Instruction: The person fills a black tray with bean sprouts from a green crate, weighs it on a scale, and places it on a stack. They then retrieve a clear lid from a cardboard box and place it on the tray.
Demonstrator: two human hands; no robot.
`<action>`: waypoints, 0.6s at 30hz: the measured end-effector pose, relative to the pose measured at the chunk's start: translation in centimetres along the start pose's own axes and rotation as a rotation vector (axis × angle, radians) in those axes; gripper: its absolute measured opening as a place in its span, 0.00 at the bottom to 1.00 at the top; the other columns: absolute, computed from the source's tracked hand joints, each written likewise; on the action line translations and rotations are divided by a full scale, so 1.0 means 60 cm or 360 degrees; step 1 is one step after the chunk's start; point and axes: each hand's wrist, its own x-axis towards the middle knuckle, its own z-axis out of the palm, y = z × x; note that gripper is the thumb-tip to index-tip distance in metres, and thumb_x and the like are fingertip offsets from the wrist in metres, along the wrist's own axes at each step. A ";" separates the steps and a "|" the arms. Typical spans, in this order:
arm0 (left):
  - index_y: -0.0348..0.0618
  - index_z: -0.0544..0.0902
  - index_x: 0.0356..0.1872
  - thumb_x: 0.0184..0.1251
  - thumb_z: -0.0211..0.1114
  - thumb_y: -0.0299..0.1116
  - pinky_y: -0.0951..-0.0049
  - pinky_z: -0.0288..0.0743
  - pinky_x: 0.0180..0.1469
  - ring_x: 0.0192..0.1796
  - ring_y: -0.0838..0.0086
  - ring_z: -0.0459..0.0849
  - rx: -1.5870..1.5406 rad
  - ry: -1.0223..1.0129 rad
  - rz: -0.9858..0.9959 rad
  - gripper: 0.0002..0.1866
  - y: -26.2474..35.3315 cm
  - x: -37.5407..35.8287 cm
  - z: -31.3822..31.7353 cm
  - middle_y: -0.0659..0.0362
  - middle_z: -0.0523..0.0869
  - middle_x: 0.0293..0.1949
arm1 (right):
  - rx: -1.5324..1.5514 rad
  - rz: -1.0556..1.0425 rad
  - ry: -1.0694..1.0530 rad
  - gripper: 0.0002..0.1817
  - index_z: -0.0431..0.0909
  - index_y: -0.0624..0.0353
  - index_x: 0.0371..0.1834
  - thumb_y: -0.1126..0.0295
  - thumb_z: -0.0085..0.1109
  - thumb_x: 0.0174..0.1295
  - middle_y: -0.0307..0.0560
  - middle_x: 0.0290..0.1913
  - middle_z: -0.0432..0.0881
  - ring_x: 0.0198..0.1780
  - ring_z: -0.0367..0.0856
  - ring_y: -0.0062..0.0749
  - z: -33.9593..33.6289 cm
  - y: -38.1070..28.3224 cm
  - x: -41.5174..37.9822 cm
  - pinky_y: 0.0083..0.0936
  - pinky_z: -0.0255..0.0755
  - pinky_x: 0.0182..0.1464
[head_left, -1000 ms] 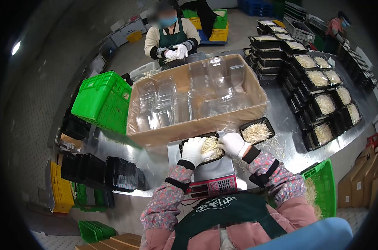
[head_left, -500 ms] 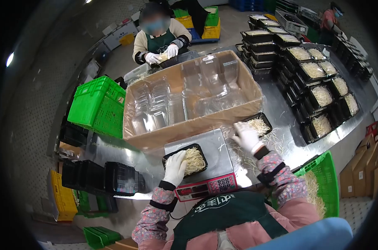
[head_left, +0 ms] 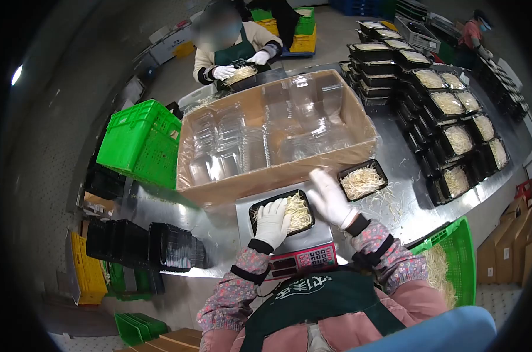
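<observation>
Sprouts (head_left: 300,214) in tray (head_left: 253,218), left hand (head_left: 272,223) atop, scale (head_left: 320,234) beneath

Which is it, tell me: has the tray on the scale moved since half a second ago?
Yes: the tray has shifted rightward on the scale, away from its left edge.

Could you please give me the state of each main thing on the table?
Digital scale: bearing one black tray
Tray on scale: uncovered, holding bean sprouts
Black tray beside scale: uncovered, holding bean sprouts
Cardboard box: open, holding clear plastic packaging
Black trays at left: nested
Black trays at right: filled, stacked
</observation>
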 end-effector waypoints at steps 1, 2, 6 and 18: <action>0.42 0.70 0.65 0.66 0.56 0.42 0.49 0.60 0.65 0.62 0.57 0.70 0.0000 0.0017 0.0054 0.27 0.011 0.018 0.008 0.53 0.74 0.61 | 0.0070 -0.0096 -0.0176 0.31 0.65 0.69 0.67 0.58 0.55 0.67 0.67 0.66 0.69 0.69 0.65 0.59 0.017 -0.026 -0.004 0.43 0.59 0.71; 0.42 0.72 0.63 0.65 0.56 0.42 0.50 0.63 0.62 0.60 0.57 0.71 0.0038 0.0026 0.0084 0.26 0.014 0.032 0.020 0.53 0.75 0.59 | 0.0152 -0.0116 -0.0300 0.33 0.63 0.70 0.69 0.56 0.53 0.69 0.68 0.67 0.68 0.70 0.63 0.61 0.039 -0.040 -0.015 0.43 0.56 0.73; 0.41 0.73 0.57 0.54 0.62 0.43 0.56 0.71 0.46 0.48 0.59 0.75 0.0317 -0.0154 0.0095 0.29 0.017 0.074 0.032 0.54 0.77 0.46 | -0.0125 0.0230 -0.0599 0.42 0.54 0.78 0.71 0.48 0.49 0.69 0.75 0.69 0.63 0.72 0.58 0.68 0.071 -0.062 -0.009 0.46 0.50 0.75; 0.37 0.65 0.70 0.71 0.56 0.38 0.56 0.60 0.68 0.67 0.50 0.69 -0.0195 -0.0144 0.0167 0.29 0.044 0.049 -0.034 0.43 0.71 0.66 | -0.0053 0.0283 0.0338 0.29 0.73 0.64 0.61 0.61 0.65 0.60 0.59 0.61 0.76 0.63 0.74 0.52 -0.144 0.089 -0.092 0.39 0.67 0.66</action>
